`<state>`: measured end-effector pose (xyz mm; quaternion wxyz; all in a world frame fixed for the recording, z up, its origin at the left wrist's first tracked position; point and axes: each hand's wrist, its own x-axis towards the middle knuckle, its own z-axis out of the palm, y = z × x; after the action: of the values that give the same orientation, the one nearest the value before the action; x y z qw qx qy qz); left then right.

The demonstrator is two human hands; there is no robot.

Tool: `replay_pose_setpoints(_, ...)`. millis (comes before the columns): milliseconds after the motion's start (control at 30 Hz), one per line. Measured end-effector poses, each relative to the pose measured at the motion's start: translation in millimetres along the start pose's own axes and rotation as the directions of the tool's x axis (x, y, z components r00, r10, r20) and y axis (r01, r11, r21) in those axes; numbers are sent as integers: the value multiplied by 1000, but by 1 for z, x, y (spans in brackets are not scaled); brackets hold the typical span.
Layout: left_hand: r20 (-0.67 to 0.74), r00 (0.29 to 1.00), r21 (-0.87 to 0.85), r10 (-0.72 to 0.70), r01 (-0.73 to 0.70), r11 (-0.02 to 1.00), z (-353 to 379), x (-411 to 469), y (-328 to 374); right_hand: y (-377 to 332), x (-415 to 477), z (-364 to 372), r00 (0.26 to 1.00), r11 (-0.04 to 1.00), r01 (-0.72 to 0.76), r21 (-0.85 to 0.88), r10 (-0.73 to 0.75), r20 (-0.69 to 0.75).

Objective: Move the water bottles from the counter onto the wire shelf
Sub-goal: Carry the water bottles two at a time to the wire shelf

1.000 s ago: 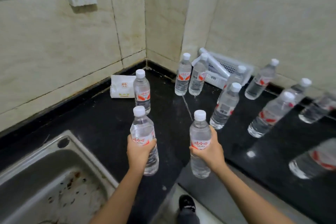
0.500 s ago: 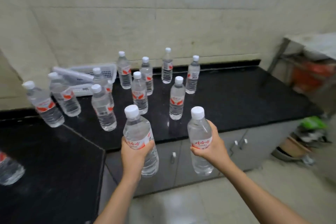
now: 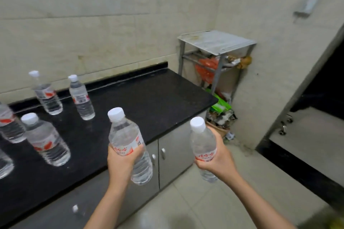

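Grey wire shelf (image 3: pixel 216 43) now nearer, left fingers (image 3: pixel 138 151) and right fingers (image 3: pixel 201 165) still around bottles (image 3: pixel 122 132)

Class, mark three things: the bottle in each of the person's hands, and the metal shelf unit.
left-hand bottle (image 3: pixel 124 134), head view, clear shoulder above label.
right-hand bottle (image 3: pixel 202 142), head view, clear body below cap.
wire shelf (image 3: pixel 216 42), head view, flat top panel.

A plain home kitchen: black stone counter (image 3: pixel 152 98) over grey cabinets (image 3: pixel 175 156), tiled walls (image 3: pixel 93 24), cluttered metal rack (image 3: pixel 216 46) at far right.
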<state>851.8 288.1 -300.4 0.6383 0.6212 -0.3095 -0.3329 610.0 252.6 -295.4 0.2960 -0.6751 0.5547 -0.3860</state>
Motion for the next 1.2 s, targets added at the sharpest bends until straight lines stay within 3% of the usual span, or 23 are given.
replay_pose_setpoints(267, 121, 992, 100, -20, 8, 995, 112, 32, -11, 64, 50, -60, 983, 991, -132, 28, 135, -125)
replay_pose_setpoints(567, 274, 962, 103, 0, -29, 994, 269, 118, -25, 109, 170, -103, 972, 986, -165, -9, 161, -171)
replay_pose_setpoints(733, 408, 913, 83, 23, -63, 995, 362, 161, -19, 133, 222, -140, 918, 977, -211, 30, 208, -338)
replay_pose_setpoints(1033, 587, 808, 116, -47, -27, 993, 524, 144, -36, 206, 265, -232, 823, 956, -291, 34, 268, -501)
replay_pose_setpoints(1200, 592, 806, 40, 24, -59, 997, 625, 130, -30, 263, 307, -311, 858, 976, -208, 61, 212, -467)
